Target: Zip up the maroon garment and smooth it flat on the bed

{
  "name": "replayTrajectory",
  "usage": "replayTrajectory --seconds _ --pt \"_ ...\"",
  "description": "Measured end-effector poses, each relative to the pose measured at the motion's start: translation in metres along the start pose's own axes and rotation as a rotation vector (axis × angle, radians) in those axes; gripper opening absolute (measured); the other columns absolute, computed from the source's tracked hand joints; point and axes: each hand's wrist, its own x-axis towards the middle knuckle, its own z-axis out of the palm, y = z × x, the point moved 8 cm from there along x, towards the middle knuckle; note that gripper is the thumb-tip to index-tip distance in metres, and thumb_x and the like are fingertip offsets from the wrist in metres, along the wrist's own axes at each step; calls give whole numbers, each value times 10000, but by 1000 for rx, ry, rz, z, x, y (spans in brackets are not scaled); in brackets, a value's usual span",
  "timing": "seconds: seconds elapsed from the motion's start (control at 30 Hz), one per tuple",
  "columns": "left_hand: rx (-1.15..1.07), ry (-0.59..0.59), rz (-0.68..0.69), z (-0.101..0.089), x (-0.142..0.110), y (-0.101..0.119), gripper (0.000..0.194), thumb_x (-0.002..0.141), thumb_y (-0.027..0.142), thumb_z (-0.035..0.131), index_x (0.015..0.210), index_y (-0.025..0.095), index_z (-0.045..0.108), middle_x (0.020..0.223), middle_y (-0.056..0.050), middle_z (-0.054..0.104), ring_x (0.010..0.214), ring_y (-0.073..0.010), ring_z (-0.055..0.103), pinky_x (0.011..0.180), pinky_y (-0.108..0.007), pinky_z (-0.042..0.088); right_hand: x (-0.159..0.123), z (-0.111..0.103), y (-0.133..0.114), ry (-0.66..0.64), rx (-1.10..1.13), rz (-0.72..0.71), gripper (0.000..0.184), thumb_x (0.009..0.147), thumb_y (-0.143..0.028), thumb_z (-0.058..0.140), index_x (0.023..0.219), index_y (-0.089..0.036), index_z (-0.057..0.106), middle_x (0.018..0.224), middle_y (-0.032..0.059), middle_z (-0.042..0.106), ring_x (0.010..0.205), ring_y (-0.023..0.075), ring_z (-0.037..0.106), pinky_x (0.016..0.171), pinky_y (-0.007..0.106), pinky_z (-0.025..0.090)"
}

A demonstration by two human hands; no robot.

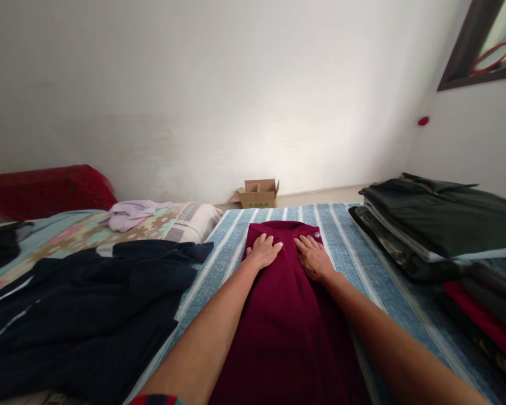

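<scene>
A dark red garment [287, 332] lies lengthwise on the blue striped bed cover [362, 264], folded into a long narrow strip. My left hand [263, 251] rests flat on its far end, fingers stretched out and apart. My right hand [314, 257] lies flat beside it on the same end, fingers also spread. Both palms press down on the cloth, and neither hand grips anything.
A navy garment [88, 304] sprawls on the left. A stack of folded dark clothes [438, 225] sits on the right with a red piece [484, 320] below. A lilac cloth [130, 215] lies on a patterned sheet [80, 236]. A cardboard box [258, 194] stands by the wall.
</scene>
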Motion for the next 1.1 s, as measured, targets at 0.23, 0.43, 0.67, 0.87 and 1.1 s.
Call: replayTrajectory --seconds 0.23,0.43,0.67,0.87,1.1 --pt "6 38 -29 2 1 -2 671 863 594 202 1377 192 354 1502 -138 233 1363 -322 229 1024 -562 256 0 0 -1 -16 0 -4 520 903 -217 275 1420 -178 313 1467 71 323 1334 284 247 1030 439 278" --pt "48 162 17 -13 5 9 707 834 638 269 1331 151 400 1481 -165 271 1367 -294 218 1060 -490 216 0 -1 -1 -23 -5 4 512 907 -236 269 1416 -199 320 1459 66 337 1315 275 274 1016 446 291" --pt "20 -30 -48 -1 32 -2 1008 687 824 264 1420 132 290 1508 -192 168 1381 -362 125 1064 -535 181 -1 -8 -3 -3 -17 -14 495 916 -248 259 1405 -217 331 1434 57 371 1286 257 302 1009 413 297" --pt "14 -51 -62 1 35 -3 1009 674 830 257 1420 152 301 1514 -178 158 1376 -372 142 1053 -541 212 -1 -7 -3 -7 -4 -3 491 921 -255 248 1401 -207 338 1440 56 363 1303 267 279 1023 429 280" --pt "0 -30 -84 -2 26 -1 938 703 799 268 1415 189 309 1514 -159 178 1374 -360 166 1044 -556 225 -1 -3 0 -30 12 34 497 921 -248 246 1409 -209 326 1462 54 333 1324 261 262 1034 438 265"
